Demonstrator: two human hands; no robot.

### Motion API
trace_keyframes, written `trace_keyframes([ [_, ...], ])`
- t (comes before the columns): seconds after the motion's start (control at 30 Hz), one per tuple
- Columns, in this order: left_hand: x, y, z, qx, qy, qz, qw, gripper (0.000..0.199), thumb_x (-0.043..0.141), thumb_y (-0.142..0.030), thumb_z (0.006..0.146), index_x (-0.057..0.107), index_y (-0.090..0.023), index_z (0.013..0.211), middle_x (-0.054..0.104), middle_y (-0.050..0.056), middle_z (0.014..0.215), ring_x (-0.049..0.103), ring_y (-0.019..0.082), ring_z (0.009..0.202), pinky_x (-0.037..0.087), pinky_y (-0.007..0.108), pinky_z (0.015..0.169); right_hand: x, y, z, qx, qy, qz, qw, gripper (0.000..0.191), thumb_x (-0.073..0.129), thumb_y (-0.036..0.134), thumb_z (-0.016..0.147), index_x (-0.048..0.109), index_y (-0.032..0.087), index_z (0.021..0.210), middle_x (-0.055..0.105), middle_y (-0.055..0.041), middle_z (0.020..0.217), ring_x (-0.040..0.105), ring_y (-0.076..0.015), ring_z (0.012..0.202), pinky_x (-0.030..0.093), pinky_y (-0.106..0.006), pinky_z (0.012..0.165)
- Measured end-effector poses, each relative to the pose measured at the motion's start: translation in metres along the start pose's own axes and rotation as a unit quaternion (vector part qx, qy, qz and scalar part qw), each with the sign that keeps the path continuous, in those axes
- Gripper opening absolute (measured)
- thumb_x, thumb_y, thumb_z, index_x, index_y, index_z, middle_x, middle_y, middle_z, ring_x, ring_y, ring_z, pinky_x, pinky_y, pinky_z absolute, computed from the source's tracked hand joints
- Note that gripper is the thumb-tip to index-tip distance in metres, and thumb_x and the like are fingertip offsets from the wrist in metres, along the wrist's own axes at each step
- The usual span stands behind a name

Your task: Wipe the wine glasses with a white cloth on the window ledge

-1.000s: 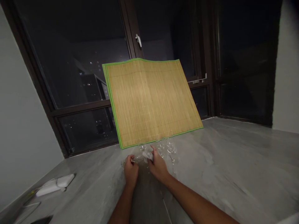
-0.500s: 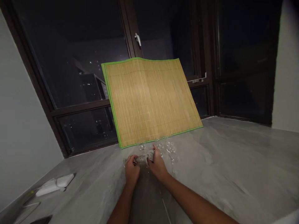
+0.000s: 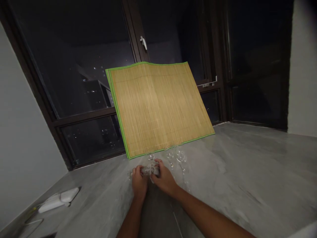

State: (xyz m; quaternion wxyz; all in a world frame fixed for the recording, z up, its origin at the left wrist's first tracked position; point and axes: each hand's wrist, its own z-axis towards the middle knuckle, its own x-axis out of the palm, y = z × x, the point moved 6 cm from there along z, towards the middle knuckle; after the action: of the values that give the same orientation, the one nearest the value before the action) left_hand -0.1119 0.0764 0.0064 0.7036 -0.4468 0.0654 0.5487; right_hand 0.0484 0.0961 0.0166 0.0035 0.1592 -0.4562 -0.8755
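The left hand (image 3: 139,181) grips a stemmed glass (image 3: 145,170) lying sideways above the grey counter (image 3: 235,172), while the right hand (image 3: 163,178) closes a white cloth (image 3: 153,169) around its bowl. Wiping looks underway; turning the fragile glass calls for gentle pressure.

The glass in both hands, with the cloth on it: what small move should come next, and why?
Probably turn the glass slightly with the left hand, so the white cloth under the right hand meets an unwiped part. Both hands already grip it above the counter.
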Motion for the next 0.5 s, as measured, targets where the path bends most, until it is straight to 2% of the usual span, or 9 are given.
trace_keyframes([
  [0.2, 0.002, -0.008, 0.0, 0.03, 0.029, -0.021, 0.999, 0.04, 0.043, 0.001, 0.064, 0.059, -0.022, 0.093, 0.058, 0.003, 0.092, 0.055, 0.018, 0.088, 0.04, 0.028, 0.08, 0.001, -0.008, 0.002, -0.037, 0.0, -0.017, 0.999, 0.066, 0.052, 0.007, 0.073, 0.036, 0.022, 0.135, 0.066, -0.0039, 0.107, 0.063, -0.0183, 0.096, 0.047, -0.031, 0.088],
  [0.37, 0.001, -0.009, 0.002, 0.041, 0.021, -0.044, 0.998, 0.042, 0.043, 0.0, 0.062, 0.062, -0.022, 0.093, 0.059, 0.003, 0.091, 0.057, 0.019, 0.089, 0.042, 0.028, 0.08, -0.005, -0.01, 0.006, -0.025, -0.023, -0.014, 0.999, 0.063, 0.048, 0.008, 0.078, 0.033, 0.02, 0.139, 0.066, -0.0055, 0.108, 0.064, -0.0188, 0.095, 0.047, -0.033, 0.09],
  [0.5, 0.0, -0.016, 0.001, 0.059, 0.027, -0.052, 0.997, 0.042, 0.043, 0.0, 0.061, 0.063, -0.022, 0.091, 0.059, 0.003, 0.09, 0.057, 0.019, 0.086, 0.042, 0.028, 0.077, -0.013, -0.013, 0.008, -0.012, -0.069, -0.063, 0.996, 0.068, 0.051, 0.011, 0.074, 0.034, 0.016, 0.14, 0.056, -0.0123, 0.128, 0.055, -0.0225, 0.117, 0.044, -0.037, 0.1],
])
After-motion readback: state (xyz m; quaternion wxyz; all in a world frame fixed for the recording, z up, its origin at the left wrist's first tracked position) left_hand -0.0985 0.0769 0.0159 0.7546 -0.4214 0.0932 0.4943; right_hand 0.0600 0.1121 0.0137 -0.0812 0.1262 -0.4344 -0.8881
